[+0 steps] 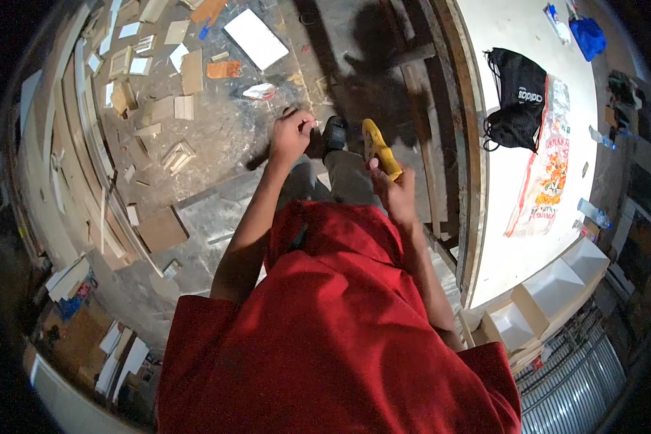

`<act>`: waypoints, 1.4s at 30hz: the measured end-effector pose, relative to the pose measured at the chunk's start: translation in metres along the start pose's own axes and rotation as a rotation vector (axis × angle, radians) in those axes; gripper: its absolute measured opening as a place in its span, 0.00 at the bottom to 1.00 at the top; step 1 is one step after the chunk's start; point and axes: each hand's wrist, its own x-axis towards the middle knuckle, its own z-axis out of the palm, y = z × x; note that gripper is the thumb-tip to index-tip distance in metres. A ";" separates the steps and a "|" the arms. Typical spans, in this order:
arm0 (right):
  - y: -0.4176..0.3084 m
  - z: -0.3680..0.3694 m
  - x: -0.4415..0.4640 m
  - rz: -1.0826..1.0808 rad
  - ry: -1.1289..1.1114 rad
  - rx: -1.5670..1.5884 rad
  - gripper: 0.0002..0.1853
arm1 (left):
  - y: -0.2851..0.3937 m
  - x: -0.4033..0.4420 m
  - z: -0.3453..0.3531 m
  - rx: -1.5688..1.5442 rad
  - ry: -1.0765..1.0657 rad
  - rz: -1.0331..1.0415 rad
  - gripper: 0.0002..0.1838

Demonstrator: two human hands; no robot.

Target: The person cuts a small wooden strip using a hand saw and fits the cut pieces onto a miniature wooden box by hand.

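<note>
My right hand [396, 189] is closed round a long yellow tool [382, 150] with an opening near its far end; its exact kind is hard to tell. The tool is tilted and points away from me, above the floor near my foot. My left hand [291, 137] is held out in front of my body with its fingers curled together. Something small and dark shows at its fingertips, but I cannot make out what it is. Beyond that hand a small white and red item [259, 92] lies on the floor.
Wood offcuts [179, 155], a white panel [256, 39] and an orange-brown piece [224, 69] lie scattered on the floor. Long boards [69, 137] run along the left. A white-topped table [503, 195] on the right bears a black drawstring bag [517, 90] and a printed plastic bag [550, 166].
</note>
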 end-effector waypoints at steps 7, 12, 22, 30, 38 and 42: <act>-0.016 0.021 -0.014 -0.057 -0.027 0.060 0.17 | 0.000 -0.011 0.003 0.112 0.145 0.089 0.03; -0.017 0.032 -0.016 -0.041 -0.062 0.042 0.18 | -0.004 -0.014 0.006 0.076 0.222 0.194 0.06; -0.012 0.054 -0.019 -0.056 -0.079 -0.006 0.16 | -0.015 -0.016 0.005 -0.039 0.192 0.199 0.07; 0.009 0.069 0.027 0.033 -0.039 -0.140 0.14 | -0.021 -0.013 0.001 -0.072 0.075 0.062 0.04; 0.060 0.025 0.066 0.057 0.198 -0.139 0.10 | -0.016 -0.012 0.003 -0.009 0.161 0.116 0.08; 0.047 0.002 0.063 0.101 0.169 0.105 0.15 | -0.012 -0.016 -0.003 0.037 0.098 0.225 0.11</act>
